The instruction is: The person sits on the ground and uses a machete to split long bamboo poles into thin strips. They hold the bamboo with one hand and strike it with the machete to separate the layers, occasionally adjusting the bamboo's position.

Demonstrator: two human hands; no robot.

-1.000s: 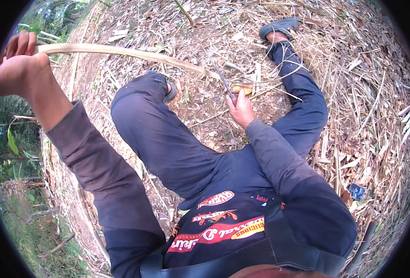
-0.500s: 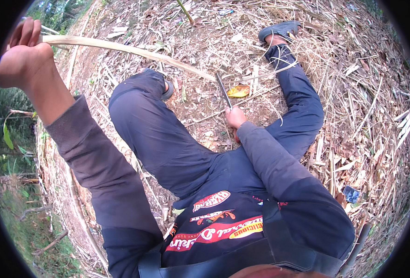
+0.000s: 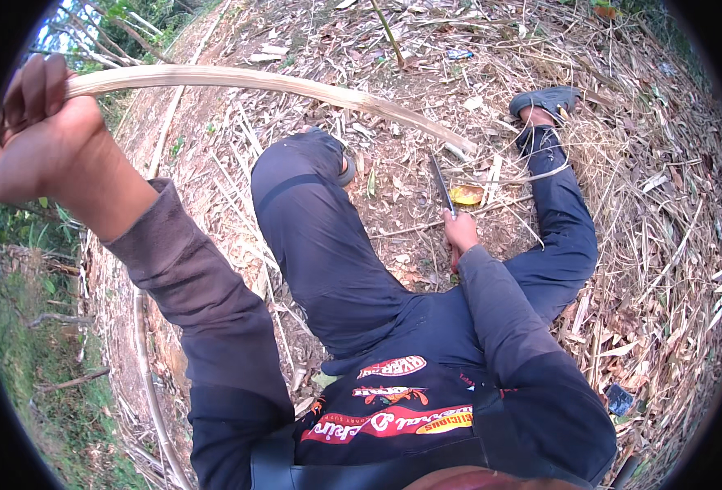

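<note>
My left hand [image 3: 46, 135], raised at the upper left, is closed round one end of a long pale wooden strip [image 3: 255, 79]. The strip stretches to the right and slopes down, its far end beyond my bent left knee. Low in front of me, my right hand [image 3: 460, 231] grips the handle of a knife [image 3: 441, 184], its narrow dark blade pointing up and away. The blade's tip lies just below the strip's far end, and a small gap seems to show between them. Part of the handle is hidden by my fingers.
Dry leaves and shredded strips [image 3: 655, 237] litter the ground. A yellow leaf [image 3: 466, 194] lies right of the blade. A thin green stem [image 3: 388, 33] stands ahead. Long poles [image 3: 153, 384] lie at the left, beside green plants. A small dark object [image 3: 619, 399] rests at the lower right.
The view has shifted, so everything sits further right and lower. The strip's far end, which met the blade before, now reaches out past its tip. Both hands keep their grips.
</note>
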